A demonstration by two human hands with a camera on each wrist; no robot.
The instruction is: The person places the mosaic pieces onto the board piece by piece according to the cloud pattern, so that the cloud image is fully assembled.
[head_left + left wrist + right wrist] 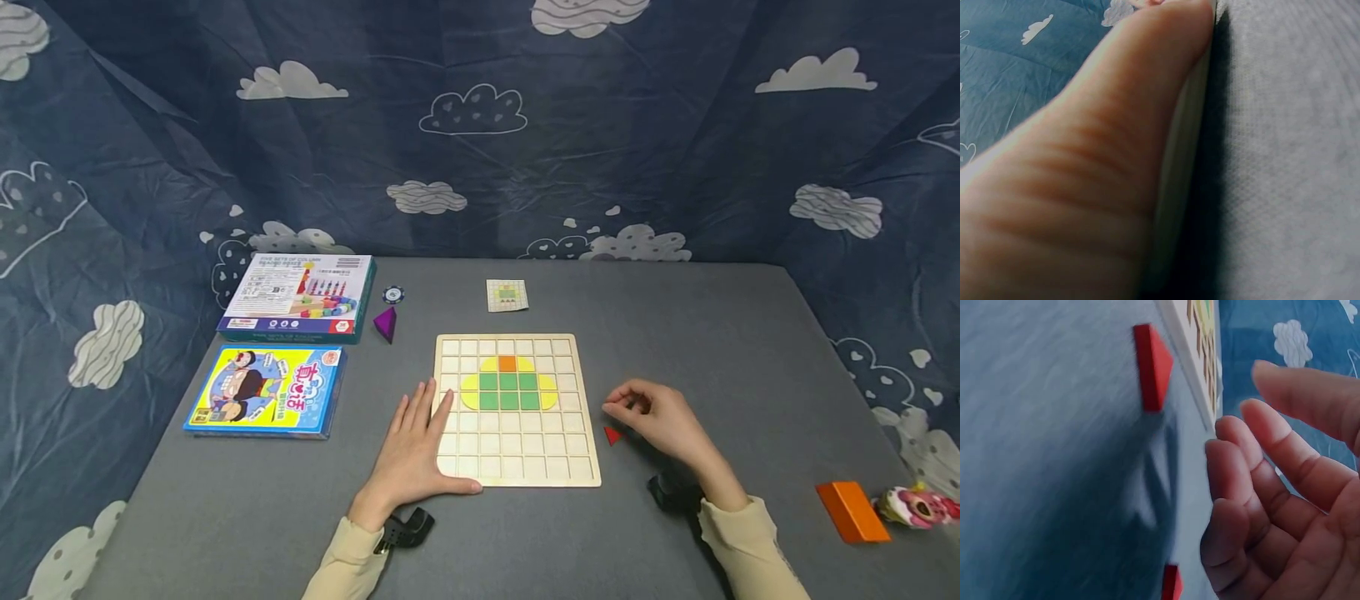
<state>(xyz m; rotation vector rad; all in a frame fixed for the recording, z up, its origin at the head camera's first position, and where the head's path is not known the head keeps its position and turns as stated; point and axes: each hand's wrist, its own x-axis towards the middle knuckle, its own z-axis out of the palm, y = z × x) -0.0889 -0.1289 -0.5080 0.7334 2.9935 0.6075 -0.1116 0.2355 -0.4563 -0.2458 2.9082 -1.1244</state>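
A: The left hand (418, 454) lies flat, fingers straight, pressing on the near left corner of the wooden board (517, 475). The right hand (660, 421) hovers just off the board's right edge, fingers loosely curled and holding nothing that I can see.

B: And the piece it is after?

A: A red triangle (612, 435) lies on the grey table (720, 333) directly under the right hand's fingers, just beside the board's edge. In the right wrist view there are two red pieces – one (1150, 365) further out, another (1171, 582) close under the knuckles.

B: What could go wrong?

A: The triangle is thin and lies flat, so I'd judge a pinch could slip and push it under the board's rim or skid it away. If the left hand eased its pressure, a knock from the right could shift the board and disturb the green, yellow and orange tiles (508, 383) beyond the left fingertips.

B: Anything else nearby?

A: Well left of the left hand, two boxes (266, 390) and a purple pyramid (386, 323); far right of the right hand, an orange block (851, 510) – too far to interfere.
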